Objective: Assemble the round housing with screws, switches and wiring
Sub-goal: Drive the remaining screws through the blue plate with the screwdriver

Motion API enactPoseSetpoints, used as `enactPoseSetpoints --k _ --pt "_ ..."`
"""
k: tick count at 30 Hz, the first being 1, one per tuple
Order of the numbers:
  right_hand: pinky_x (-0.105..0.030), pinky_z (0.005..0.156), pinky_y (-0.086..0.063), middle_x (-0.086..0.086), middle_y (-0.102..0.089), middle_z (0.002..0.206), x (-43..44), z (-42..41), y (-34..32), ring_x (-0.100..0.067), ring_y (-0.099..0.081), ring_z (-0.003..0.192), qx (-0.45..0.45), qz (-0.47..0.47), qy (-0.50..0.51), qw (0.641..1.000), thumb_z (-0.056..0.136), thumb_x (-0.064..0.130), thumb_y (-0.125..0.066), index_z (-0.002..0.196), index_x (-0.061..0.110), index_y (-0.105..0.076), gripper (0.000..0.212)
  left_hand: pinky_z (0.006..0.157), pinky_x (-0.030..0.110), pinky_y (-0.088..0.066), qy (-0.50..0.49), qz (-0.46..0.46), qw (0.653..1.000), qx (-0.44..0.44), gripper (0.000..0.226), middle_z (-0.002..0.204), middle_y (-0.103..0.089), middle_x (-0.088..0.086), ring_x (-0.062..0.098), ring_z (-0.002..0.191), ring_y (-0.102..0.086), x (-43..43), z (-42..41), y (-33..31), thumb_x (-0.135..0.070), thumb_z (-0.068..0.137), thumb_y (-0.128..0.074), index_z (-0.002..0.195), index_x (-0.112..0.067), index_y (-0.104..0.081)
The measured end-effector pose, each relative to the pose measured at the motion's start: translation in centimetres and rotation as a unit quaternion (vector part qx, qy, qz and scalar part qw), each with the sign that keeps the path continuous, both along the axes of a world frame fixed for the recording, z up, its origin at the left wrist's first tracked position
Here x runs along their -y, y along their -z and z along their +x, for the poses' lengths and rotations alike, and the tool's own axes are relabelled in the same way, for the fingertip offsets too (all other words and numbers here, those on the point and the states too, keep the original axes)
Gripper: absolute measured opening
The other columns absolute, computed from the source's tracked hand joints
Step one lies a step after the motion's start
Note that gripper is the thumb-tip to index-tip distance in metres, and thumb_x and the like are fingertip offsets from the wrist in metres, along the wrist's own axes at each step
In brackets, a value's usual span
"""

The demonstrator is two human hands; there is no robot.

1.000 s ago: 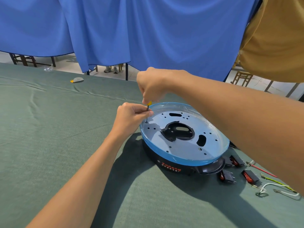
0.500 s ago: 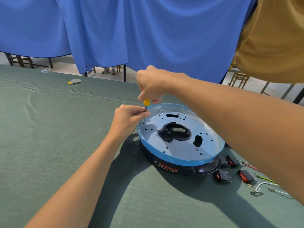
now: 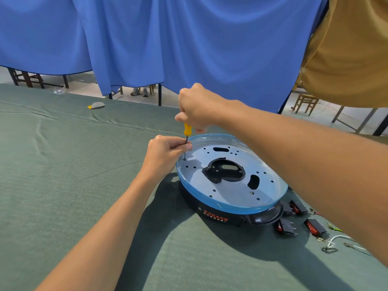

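Black plastic forms the body of the round housing [image 3: 260, 218], which sits on the green cloth [image 3: 63, 175] straight ahead of you. Its top face is a pale metal plate [image 3: 231, 194] under a blue film, punched with small holes and two oval slots. A curved black part [image 3: 223, 171] sits in the plate's central opening. On the housing's near side wall there are two lines of orange characters [image 3: 215, 217] beside a small round mark, too small to read.

Your right hand [image 3: 199, 108] is above the housing's far left edge, clenched round the top of a yellow-handled screwdriver [image 3: 187, 129] held upright. The tip meets a hole [image 3: 184, 159] at the plate's left edge; whether a screw sits there you cannot tell. Your left hand [image 3: 165, 154] is just left of the housing, its thumb and fingertips pinching the metal shaft below the handle.

To the right of the housing, three black rocker switches [image 3: 286, 226] with red faces lie on the cloth, one touching the housing's lip. Further right lie a white wire [image 3: 333, 242] and a green-yellow wire [image 3: 334, 228]. Well beyond the housing, to the left, a small grey and yellow object [image 3: 96, 105] lies near the cloth's far edge, with a blue curtain [image 3: 189, 38] behind it.
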State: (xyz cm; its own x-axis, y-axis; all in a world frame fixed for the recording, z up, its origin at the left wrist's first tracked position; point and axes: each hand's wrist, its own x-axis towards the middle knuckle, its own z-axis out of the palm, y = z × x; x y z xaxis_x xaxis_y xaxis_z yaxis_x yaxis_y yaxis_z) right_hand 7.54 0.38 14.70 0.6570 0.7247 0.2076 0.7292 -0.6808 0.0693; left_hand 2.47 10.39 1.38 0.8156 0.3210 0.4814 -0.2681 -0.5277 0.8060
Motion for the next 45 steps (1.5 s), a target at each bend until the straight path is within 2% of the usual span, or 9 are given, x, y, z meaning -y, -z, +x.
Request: enactPoseSetpoints --k 4,7,11,16,23,31,36,40,45 --pt "-0.033 0.05 -0.035 -0.003 -0.031 0.074 0.0 0.5 0.8 -0.021 -0.039 0.057 0.053 -0.028 0.058 0.997 0.099 0.026 -0.047 0.067 0.018 -0.029 0.037 0.07 0.011 -0.053 0.001 -0.001 1.0 0.001 0.016 0.077 -0.069 -0.015 -0.013 0.069 -0.063 0.0 0.0 0.1 -0.012 0.083 -0.075 0.098 -0.009 -0.077" --pt "-0.031 0.052 -0.042 -0.004 -0.047 0.076 0.1 0.3 -0.3 -0.02 -0.056 0.054 -0.004 -0.092 0.047 0.995 0.095 0.046 -0.049 0.072 0.018 -0.039 0.038 0.07 0.014 -0.054 0.003 -0.005 1.0 0.001 0.015 0.077 -0.07 -0.013 -0.011 0.069 -0.063 0.0 0.0 0.1 -0.011 0.083 -0.075 0.098 -0.009 -0.078" --pt "-0.041 0.07 -0.053 -0.008 -0.054 0.099 0.1 0.2 -0.5 -0.031 -0.06 0.089 -0.006 -0.057 -0.013 0.998 0.088 0.014 -0.057 0.083 0.022 -0.053 0.01 0.067 0.011 -0.05 0.003 -0.001 1.0 0.004 0.014 0.081 -0.073 -0.007 -0.011 0.068 -0.062 0.0 0.0 0.2 -0.011 0.084 -0.074 0.097 -0.009 -0.078" --pt "-0.031 0.05 -0.026 -0.002 -0.028 0.074 0.3 0.1 0.9 -0.024 -0.038 0.063 0.038 0.031 0.013 0.999 0.098 0.027 -0.053 0.069 0.015 -0.03 0.038 0.063 0.006 -0.045 0.006 0.0 1.0 0.006 0.014 0.078 -0.071 -0.011 -0.013 0.066 -0.061 0.1 0.0 0.2 -0.01 0.084 -0.074 0.097 -0.008 -0.078" --pt "-0.036 0.06 -0.036 -0.002 -0.038 0.076 0.2 -1.0 -0.9 -0.024 -0.047 0.066 0.025 -0.112 0.05 0.992 0.098 0.04 -0.044 0.091 0.011 -0.039 0.03 0.066 0.015 -0.051 0.002 0.0 1.0 0.001 0.013 0.077 -0.071 -0.012 -0.006 0.069 -0.063 -0.1 0.0 0.1 -0.011 0.084 -0.074 0.096 -0.01 -0.078" --pt "-0.031 0.053 -0.029 -0.002 -0.039 0.073 0.4 -1.0 -0.8 -0.018 -0.041 0.06 0.04 -0.081 0.095 0.991 0.098 0.034 -0.046 0.07 0.017 -0.037 0.035 0.07 0.008 -0.05 0.007 0.002 1.0 0.003 0.017 0.082 -0.071 -0.01 -0.01 0.075 -0.065 0.0 -0.1 0.1 -0.012 0.083 -0.075 0.099 -0.008 -0.077" --pt "-0.027 0.049 -0.028 0.001 -0.043 0.068 0.5 -1.9 -1.6 -0.015 -0.044 0.055 -0.006 -0.157 0.062 0.986 0.099 0.035 -0.042 0.068 0.016 -0.037 0.037 0.076 0.017 -0.055 0.0 -0.006 1.0 -0.003 0.016 0.085 -0.075 -0.002 0.002 0.08 -0.068 0.0 -0.1 0.1 -0.013 0.084 -0.074 0.099 -0.008 -0.077" --pt "-0.037 0.065 -0.038 0.001 -0.035 0.08 0.5 -1.6 -0.1 -0.025 -0.044 0.076 -0.036 -0.029 0.05 0.998 0.091 0.023 -0.047 0.089 0.017 -0.044 0.007 0.075 0.024 -0.055 0.006 -0.006 1.0 -0.007 0.012 0.084 -0.076 -0.003 0.009 0.081 -0.069 0.0 -0.2 0.1 -0.013 0.085 -0.073 0.095 -0.01 -0.078" --pt "-0.037 0.066 -0.032 -0.002 -0.033 0.077 0.1 -2.2 0.5 -0.027 -0.041 0.076 -0.016 -0.002 0.097 0.995 0.096 0.027 -0.047 0.073 0.016 -0.034 0.028 0.08 0.036 -0.057 0.009 -0.01 1.0 -0.006 0.011 0.083 -0.076 -0.001 0.015 0.083 -0.071 0.0 -0.4 0.0 -0.013 0.086 -0.072 0.094 -0.009 -0.079"
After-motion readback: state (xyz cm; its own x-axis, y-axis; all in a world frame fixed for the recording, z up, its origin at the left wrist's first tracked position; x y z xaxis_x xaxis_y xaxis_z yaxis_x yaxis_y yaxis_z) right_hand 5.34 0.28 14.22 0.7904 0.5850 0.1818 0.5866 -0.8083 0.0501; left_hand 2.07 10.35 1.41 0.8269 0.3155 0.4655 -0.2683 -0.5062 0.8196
